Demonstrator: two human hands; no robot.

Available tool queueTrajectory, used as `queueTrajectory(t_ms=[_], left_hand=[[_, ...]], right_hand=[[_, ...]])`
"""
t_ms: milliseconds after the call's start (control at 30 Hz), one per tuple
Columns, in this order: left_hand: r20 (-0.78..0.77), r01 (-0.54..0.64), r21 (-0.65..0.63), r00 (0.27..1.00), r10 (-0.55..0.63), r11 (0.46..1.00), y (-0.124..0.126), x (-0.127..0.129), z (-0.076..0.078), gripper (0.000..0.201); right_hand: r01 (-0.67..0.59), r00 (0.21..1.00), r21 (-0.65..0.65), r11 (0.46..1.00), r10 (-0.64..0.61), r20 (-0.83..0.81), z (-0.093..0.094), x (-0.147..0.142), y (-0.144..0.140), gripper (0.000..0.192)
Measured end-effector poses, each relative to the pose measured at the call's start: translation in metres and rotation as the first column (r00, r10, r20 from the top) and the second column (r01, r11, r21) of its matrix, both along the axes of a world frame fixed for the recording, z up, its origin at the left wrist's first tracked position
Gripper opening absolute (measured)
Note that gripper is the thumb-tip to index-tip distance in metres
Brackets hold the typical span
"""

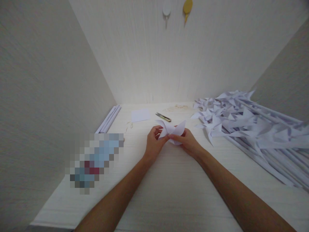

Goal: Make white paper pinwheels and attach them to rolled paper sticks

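Between my two hands is a white paper pinwheel [177, 129], its curled blades spreading up and outward. My left hand [155, 140] is closed on its left side, with the thumb reaching to the middle. From the right, my right hand [188, 140] grips it too, and its thumb presses at the centre close to the other thumb. Some fingers are hidden behind the paper. Just beyond the pinwheel lie thread snips [163, 117] on the white table [166, 180].
A large pile of white paper pinwheels on sticks [241, 119] fills the right side. Rolled paper sticks [109, 119] lean at the left wall. Flat white paper [140, 115] lies at the back. A blurred-out item [98, 161] is on the left. Two hooks [187, 7] hang on the back wall.
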State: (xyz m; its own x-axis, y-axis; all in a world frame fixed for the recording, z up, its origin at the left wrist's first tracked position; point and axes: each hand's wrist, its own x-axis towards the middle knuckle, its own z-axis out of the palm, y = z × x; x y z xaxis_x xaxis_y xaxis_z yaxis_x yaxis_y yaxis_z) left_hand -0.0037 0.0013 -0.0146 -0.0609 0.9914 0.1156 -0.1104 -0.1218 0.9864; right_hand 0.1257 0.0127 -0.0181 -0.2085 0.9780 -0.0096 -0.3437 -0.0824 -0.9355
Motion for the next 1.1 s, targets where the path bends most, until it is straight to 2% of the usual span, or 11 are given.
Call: queueTrajectory(t_ms=[100, 200, 300, 567, 767, 900, 1100], left_hand=[[0.024, 0.032, -0.005, 0.999, -0.032, 0.999, 0.0003, -0.0011, -0.0012, 0.04], [0.026, 0.046, -0.01, 0.999, -0.045, 0.999, -0.0007, -0.0005, -0.0006, 0.036], [0.005, 0.057, -0.006, 0.998, -0.057, 0.998, -0.0019, 0.0002, 0.0021, 0.032], [0.015, 0.097, 0.038, 0.995, -0.097, 0.995, -0.0015, -0.0009, 0.0034, 0.028], [-0.086, 0.072, 0.061, 0.994, -0.066, 0.996, -0.0022, 0.0015, 0.0042, 0.022], [-0.114, 0.098, 0.075, 0.989, -0.089, 0.992, -0.0036, 0.0019, 0.006, 0.028], [-0.105, 0.14, 0.146, 0.987, -0.125, 0.979, -0.0058, 0.0024, 0.0033, 0.048]], right_hand=[[-0.052, 0.998, -0.013, 0.999, 0.053, 0.039, 0.0002, 0.0007, 0.0004, 0.023], [-0.061, 0.996, 0.039, 0.997, 0.058, 0.071, -0.0002, 0.0004, -0.0002, 0.023], [-0.039, 0.998, 0.07, 0.997, 0.036, 0.044, -0.0006, -0.0006, -0.0007, 0.023], [0.004, 1.0, 0.028, 1.0, -0.003, -0.013, -0.0004, -0.0022, 0.0016, 0.022], [0.014, 1.0, 0.026, 1.0, -0.014, -0.017, -0.0009, -0.0021, 0.0021, 0.021], [-0.018, 1.0, 0.037, 0.999, 0.019, -0.019, 0.0, -0.0019, 0.0011, 0.021], [-0.006, 0.997, 0.029, 1.0, 0.008, -0.072, 0.0026, -0.0022, -0.0006, 0.02]])
